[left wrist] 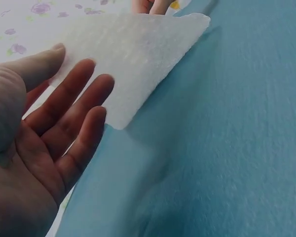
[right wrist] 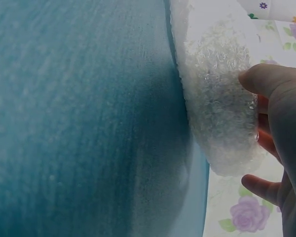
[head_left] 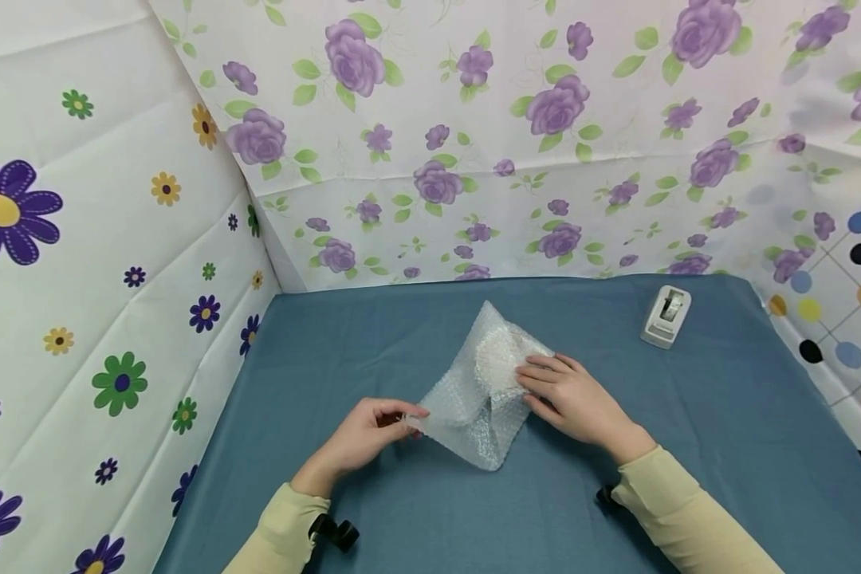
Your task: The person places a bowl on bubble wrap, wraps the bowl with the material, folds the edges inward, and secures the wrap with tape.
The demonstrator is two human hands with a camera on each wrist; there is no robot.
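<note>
A sheet of clear bubble wrap [head_left: 466, 391] lies partly folded over a round, pale bundle [head_left: 497, 359] near the middle of the blue cloth. What the wrap covers is hidden. At its left corner my left hand [head_left: 373, 430] pinches the sheet between thumb and index finger, lifting that edge; in the left wrist view the other fingers spread loosely below the raised sheet [left wrist: 133, 64]. On the right side my right hand [head_left: 574, 399] holds the bundle. Seen from the right wrist, the thumb presses the near face of the wrap [right wrist: 219, 98] and several fingers go behind it.
A white tape dispenser [head_left: 666, 316] stands at the back right of the blue cloth [head_left: 459, 526]. Flower-printed sheets [head_left: 402, 207] hang behind and at the left, and a dotted one [head_left: 832, 319] hangs at the right.
</note>
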